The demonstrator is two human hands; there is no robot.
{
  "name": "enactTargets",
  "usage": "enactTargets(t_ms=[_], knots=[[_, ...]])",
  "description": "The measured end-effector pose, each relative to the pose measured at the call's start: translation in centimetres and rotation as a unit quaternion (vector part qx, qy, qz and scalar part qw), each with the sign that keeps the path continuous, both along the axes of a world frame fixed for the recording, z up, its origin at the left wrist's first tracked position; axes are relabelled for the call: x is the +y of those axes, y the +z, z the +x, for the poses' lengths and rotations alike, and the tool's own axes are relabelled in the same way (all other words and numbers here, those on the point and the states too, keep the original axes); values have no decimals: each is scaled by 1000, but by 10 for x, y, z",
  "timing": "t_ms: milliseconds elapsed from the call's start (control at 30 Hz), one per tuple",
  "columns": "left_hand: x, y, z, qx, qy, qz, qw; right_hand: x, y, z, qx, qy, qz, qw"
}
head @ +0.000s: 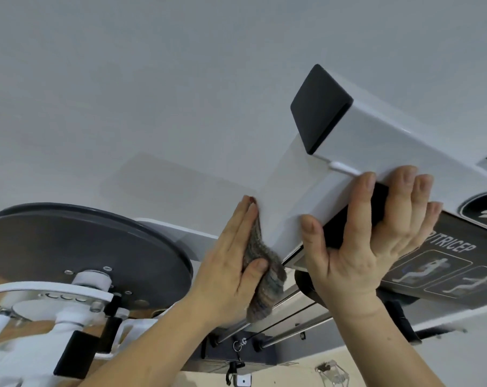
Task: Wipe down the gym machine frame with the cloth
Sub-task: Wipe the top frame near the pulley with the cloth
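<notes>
I look up at the white square-tube frame (289, 191) of the gym machine, capped with a black end plug (319, 107). My left hand (231, 258) presses a grey-brown knitted cloth (264, 277) flat against the left face of the upright tube, fingers straight and thumb holding the cloth. My right hand (370, 233) grips the lower edge of the horizontal tube, fingers curled over its side and thumb on the upright.
A dark round pulley disc (77, 247) with white brackets hangs at the lower left. Chrome guide rods (287, 328) and a cable run below the frame. A black instruction plate (443, 263) reading "TRICEP" sits at the right. Plain pale ceiling fills the top.
</notes>
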State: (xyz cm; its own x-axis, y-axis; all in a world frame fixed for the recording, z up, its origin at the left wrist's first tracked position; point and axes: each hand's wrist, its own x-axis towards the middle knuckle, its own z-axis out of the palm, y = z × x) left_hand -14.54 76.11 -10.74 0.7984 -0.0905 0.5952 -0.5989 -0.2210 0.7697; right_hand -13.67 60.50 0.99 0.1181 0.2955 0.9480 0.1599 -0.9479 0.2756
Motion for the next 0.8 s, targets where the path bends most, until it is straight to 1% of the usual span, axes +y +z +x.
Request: enactTargets(t_ms=[67, 133, 200, 300, 400, 467, 533, 567, 633, 700, 800], knots=[[2, 16, -1, 1, -11, -4, 1000, -3, -4, -5, 47, 5, 2, 999], [-1, 45, 4, -6, -10, -39, 999, -3, -5, -8, 63, 12, 5, 998], [-8, 57, 7, -22, -10, -69, 997, 0, -4, -8, 76, 8, 8, 997], [-15, 21, 1, -18, 6, -82, 996, 2, -1, -15, 107, 40, 27, 993], [-6, -22, -12, 43, 10, -26, 999, 3, -5, -34, 136, 80, 45, 986], [1, -17, -13, 68, -8, 0, 998, 3, -14, -41, 159, 71, 39, 984], [0, 8, -4, 26, -1, -5, 1000, 4, -22, -37, 173, 52, 38, 983], [-3, 21, -1, 6, 8, -15, 1000, 4, -25, -33, 175, 45, 34, 983], [-11, 26, 2, 1, 19, -58, 998, 2, -29, -25, 167, 40, 13, 985], [-19, 1, -6, 26, 34, -89, 995, -1, -31, -21, 162, 40, -5, 986], [-21, -41, -25, 62, 86, -50, 993, -3, -32, -25, 167, 69, 10, 984]])
